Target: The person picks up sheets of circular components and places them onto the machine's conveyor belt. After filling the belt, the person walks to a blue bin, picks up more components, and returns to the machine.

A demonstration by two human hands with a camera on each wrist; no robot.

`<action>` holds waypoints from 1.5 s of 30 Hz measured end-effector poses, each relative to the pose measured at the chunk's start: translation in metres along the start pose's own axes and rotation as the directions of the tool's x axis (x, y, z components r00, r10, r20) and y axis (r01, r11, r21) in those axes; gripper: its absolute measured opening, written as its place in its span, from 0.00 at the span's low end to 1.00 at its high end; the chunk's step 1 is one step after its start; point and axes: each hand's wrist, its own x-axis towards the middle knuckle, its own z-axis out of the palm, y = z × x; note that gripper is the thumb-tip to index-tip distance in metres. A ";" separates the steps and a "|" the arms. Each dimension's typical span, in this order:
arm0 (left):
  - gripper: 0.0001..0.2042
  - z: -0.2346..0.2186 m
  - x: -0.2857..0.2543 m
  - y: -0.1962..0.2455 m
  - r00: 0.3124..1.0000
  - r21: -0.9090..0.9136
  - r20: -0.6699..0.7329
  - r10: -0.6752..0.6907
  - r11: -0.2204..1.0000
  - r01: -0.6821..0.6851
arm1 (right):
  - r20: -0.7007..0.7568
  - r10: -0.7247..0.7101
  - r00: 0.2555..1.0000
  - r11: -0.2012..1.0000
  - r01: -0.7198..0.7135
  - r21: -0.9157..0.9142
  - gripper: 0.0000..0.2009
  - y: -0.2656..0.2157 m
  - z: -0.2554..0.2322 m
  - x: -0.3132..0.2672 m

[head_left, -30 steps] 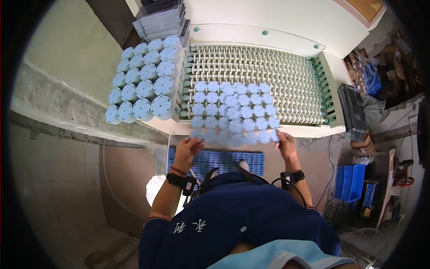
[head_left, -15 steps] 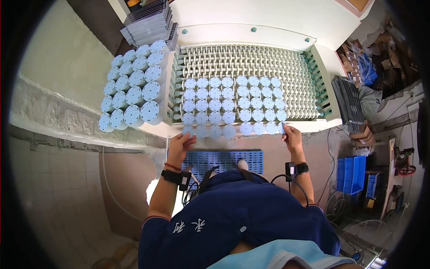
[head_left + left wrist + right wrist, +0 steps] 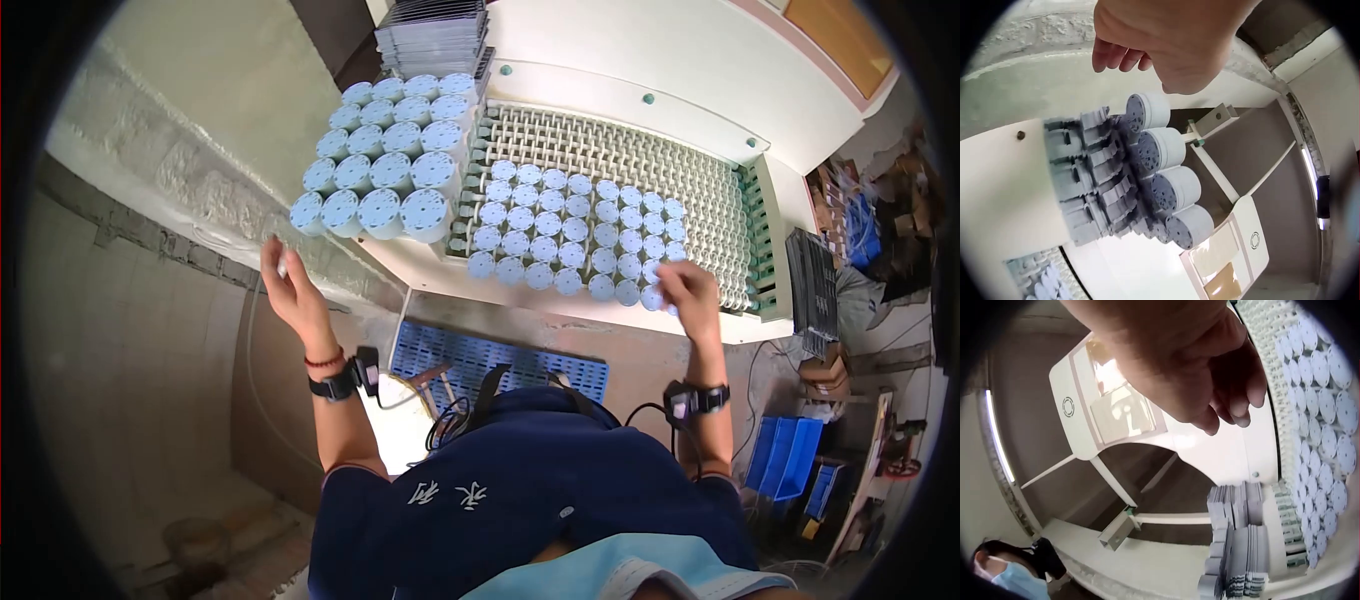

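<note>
Two panels of pale blue round boards lie side by side on a roller conveyor, the left panel (image 3: 545, 222) and the right panel (image 3: 630, 232). My left hand (image 3: 295, 295) is off the conveyor with fingers extended and nothing in them, just in front of tall stacks of similar round boards (image 3: 380, 165). In the left wrist view that hand (image 3: 1160, 44) appears above the stacks' layered sides. At the right panel's front right corner, my right hand (image 3: 692, 295) hovers with fingers loosely bent. The right wrist view shows that hand (image 3: 1191, 375) holding nothing.
Bare white rollers (image 3: 700, 200) continue right of the panels. Stacked grey racks (image 3: 432, 40) stand behind the round-board stacks, and more dark racks (image 3: 815, 285) lean at the conveyor's right end. A blue pallet (image 3: 500, 365) lies on the floor; blue bins (image 3: 783, 455) stand at right.
Both hands held the right panel's front edge, brought it off the left panel and laid it beside it. Both have let go; the left hand has swung left to the stacks. The head view has turned.
</note>
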 end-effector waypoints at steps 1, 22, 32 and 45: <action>0.17 0.003 0.013 0.012 0.998 0.061 0.054 0.010 0.998 -0.013 | 0.094 -0.045 0.995 0.998 0.049 -0.046 0.11 -0.015 0.024 0.014; 0.15 0.009 0.024 0.012 0.921 0.094 0.362 0.142 0.978 -0.187 | 0.144 0.089 0.986 0.749 -0.161 0.643 0.16 -0.031 0.093 0.073; 0.18 0.025 0.017 0.002 0.966 0.010 0.256 0.028 0.999 -0.031 | -0.482 0.237 0.843 0.882 0.022 0.471 0.11 0.131 -0.168 -0.019; 0.18 0.031 0.013 -0.002 0.987 0.040 0.161 -0.029 0.999 0.023 | -0.427 -0.307 0.850 0.393 -0.296 -0.871 0.27 0.183 -0.176 -0.004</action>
